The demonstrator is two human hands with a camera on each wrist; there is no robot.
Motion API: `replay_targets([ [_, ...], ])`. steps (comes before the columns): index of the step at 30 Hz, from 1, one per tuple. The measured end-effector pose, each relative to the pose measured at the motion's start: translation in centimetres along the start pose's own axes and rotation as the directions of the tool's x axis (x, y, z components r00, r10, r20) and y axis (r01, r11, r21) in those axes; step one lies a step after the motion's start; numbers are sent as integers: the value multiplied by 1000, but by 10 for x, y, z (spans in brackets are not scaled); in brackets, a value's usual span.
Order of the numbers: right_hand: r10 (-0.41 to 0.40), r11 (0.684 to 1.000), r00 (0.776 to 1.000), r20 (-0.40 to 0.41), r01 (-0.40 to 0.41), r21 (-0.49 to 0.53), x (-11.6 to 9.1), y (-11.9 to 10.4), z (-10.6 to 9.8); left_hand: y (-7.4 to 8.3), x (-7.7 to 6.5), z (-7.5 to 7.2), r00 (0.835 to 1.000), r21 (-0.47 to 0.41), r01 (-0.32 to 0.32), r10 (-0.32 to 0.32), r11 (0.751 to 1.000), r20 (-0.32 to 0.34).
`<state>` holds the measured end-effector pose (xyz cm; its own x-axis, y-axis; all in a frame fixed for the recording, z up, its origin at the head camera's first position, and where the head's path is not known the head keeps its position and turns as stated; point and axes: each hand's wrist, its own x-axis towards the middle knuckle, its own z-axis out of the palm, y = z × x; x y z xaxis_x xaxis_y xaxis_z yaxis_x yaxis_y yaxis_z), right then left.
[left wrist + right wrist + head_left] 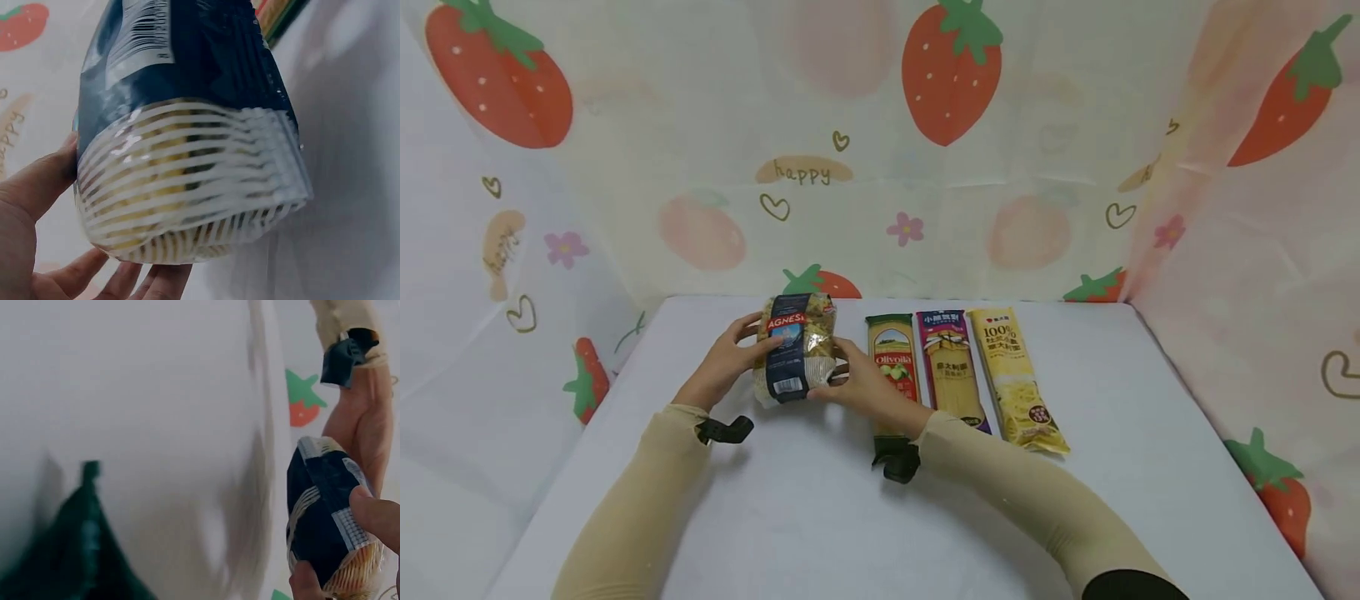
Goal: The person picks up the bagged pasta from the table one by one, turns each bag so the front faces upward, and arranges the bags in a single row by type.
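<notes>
An Agnesi pasta bag (pixel 790 354) with a dark blue label is held up between both hands over the left back part of the table. My left hand (pixel 722 367) grips its left side, thumb on the label face. At the lower right side, my right hand (pixel 867 385) grips it with thumb and fingers. The left wrist view gives the striped clear end of the pasta bag (pixel 187 156), the left fingers (pixel 165 281) reaching underneath. In the right wrist view, the right thumb (pixel 375 515) presses on the pasta bag (pixel 322 500) near its barcode.
Right of the hands lie a green Olivoilà pack (pixel 891 333), partly covered by the right hand, a purple noodle pack (pixel 951 358) and a yellow noodle pack (pixel 1018 383), side by side. Strawberry-print cloth (pixel 865 200) walls the white table (pixel 805 517) at back and sides.
</notes>
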<state>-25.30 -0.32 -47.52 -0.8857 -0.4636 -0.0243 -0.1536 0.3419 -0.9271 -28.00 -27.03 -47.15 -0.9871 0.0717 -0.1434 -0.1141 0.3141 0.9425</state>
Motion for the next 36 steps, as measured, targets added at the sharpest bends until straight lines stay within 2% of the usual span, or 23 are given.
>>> replay_targets([
  [5,9,999,1000,-2,-9,-44,21,1,4,-6,11,-8,1000,3,9,-9,1000,-20],
  [15,48,999,998,43,-48,5,47,11,16,-18,29,-21,998,20,42,-41,999,-47],
  [21,71,998,996,52,-70,-6,55,13,20,-23,34,-25,998,31,45,-43,999,-53],
  [25,77,997,996,44,-77,16,60,11,22,-21,35,-29,997,64,42,-37,997,-67],
  [30,96,995,995,37,-97,32,65,9,26,-16,37,-33,998,79,46,-42,996,-53],
  [36,115,993,992,46,-115,-20,67,5,27,-16,41,-38,998,133,59,-54,989,-43],
])
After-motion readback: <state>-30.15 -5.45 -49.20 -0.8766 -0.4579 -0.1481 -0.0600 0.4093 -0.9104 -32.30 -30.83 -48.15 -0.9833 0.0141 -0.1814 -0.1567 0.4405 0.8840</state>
